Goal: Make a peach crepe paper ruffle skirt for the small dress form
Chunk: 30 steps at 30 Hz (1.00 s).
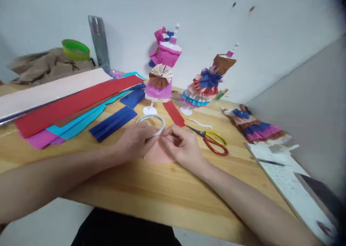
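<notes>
Sheet of pale pink thin paper (159, 155) lies near the middle of the front edge of the light wooden table (162, 188), between the two hands. The left hand (136, 141) has its fingers bent and closed on the lower side of a narrow white ring-shaped tape roll (163, 123), which stands tilted just above the paper. The right hand (183, 145) pinches with thumb and forefinger at the far end of the pink paper, close beside the left fingertips; whether a piece of tape is also between these fingers, I cannot tell.

Beyond the right hand, a red paper strip (174, 113) points toward the back edge of the table. Its near end is close to the tip of the scissors with one yellow and one red handle (216, 143), and a thin white strip (200, 123) lies just behind the blades. Toward the back edge stand two small dress figures on white round bases: one in magenta with a cream and brown pleated fan (161, 76), the other in brown with layered ruffles (202, 85). On the left part of the table, folded dark blue paper (113, 123) lies near a long red paper band (81, 103).
</notes>
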Each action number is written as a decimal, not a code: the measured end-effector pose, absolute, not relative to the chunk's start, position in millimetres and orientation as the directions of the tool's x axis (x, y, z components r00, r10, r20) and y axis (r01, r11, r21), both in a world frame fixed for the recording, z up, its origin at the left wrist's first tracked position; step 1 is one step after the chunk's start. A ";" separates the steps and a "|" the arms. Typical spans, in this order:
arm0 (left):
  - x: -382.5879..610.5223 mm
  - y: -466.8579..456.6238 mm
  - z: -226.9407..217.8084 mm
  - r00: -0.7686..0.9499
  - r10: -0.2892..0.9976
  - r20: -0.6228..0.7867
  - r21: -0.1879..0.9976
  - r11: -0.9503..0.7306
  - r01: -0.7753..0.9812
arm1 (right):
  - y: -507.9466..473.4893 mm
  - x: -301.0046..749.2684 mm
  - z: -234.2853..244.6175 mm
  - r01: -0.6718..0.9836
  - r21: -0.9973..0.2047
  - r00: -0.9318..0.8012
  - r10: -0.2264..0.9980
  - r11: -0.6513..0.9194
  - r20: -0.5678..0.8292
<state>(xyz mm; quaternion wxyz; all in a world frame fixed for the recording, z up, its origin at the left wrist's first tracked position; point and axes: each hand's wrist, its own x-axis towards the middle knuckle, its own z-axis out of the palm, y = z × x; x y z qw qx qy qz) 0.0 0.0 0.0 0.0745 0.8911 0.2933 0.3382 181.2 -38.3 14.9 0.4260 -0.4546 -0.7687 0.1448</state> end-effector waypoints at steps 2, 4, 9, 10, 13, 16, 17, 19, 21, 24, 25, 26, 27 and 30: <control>0.4 0.8 0.2 0.607 0.580 0.542 0.329 -0.812 0.482 | -37.3 181.3 13.2 0.585 -0.614 -0.208 0.830 0.530 0.517; 0.4 1.6 0.6 0.618 0.583 0.527 0.328 -0.810 0.485 | -36.5 181.7 12.4 0.591 -0.623 -0.197 0.841 0.513 0.504; -1.0 3.7 3.1 0.654 0.577 0.490 0.327 -0.817 0.476 | -35.6 183.9 14.7 0.590 -0.661 -0.187 0.875 0.464 0.447; -1.4 4.1 3.8 0.662 0.576 0.480 0.322 -0.817 0.478 | -35.4 184.4 15.1 0.589 -0.665 -0.187 0.878 0.459 0.440; -2.2 5.3 5.4 0.687 0.541 0.486 0.283 -0.841 0.462 | -34.9 185.5 15.2 0.586 -0.671 -0.193 0.883 0.454 0.428; -2.8 5.7 6.8 0.708 0.469 0.527 0.226 -0.881 0.415 | -34.5 186.1 14.3 0.580 -0.679 -0.193 0.886 0.450 0.422; -3.1 5.6 7.3 0.713 0.449 0.537 0.213 -0.891 0.401 | -34.4 186.3 14.0 0.582 -0.677 -0.193 0.885 0.450 0.423; -3.7 5.4 8.1 0.718 0.425 0.551 0.195 -0.902 0.385 | -34.2 186.6 13.5 0.594 -0.663 -0.200 0.882 0.456 0.427; -4.3 5.8 8.1 0.723 0.411 0.555 0.177 -0.908 0.380 | -33.9 187.0 13.3 0.605 -0.641 -0.220 0.873 0.471 0.435; -4.4 9.0 6.8 0.747 0.353 0.564 0.122 -0.930 0.347 | -33.7 187.5 13.6 0.609 -0.622 -0.266 0.866 0.491 0.423; -4.3 10.8 6.4 0.756 0.321 0.570 0.098 -0.941 0.325 | -33.7 187.5 14.1 0.613 -0.618 -0.284 0.867 0.493 0.410; -4.2 12.6 6.3 0.763 0.287 0.579 0.076 -0.951 0.300 | -33.9 187.5 14.7 0.615 -0.617 -0.298 0.869 0.491 0.395; -4.4 14.3 6.7 0.763 0.259 0.592 0.061 -0.959 0.278 | -34.0 187.4 15.5 0.616 -0.622 -0.301 0.874 0.484 0.382; -6.2 16.5 10.9 0.696 0.256 0.671 0.087 -0.959 0.269 | -33.2 187.1 17.2 0.583 -0.695 -0.213 0.905 0.421 0.369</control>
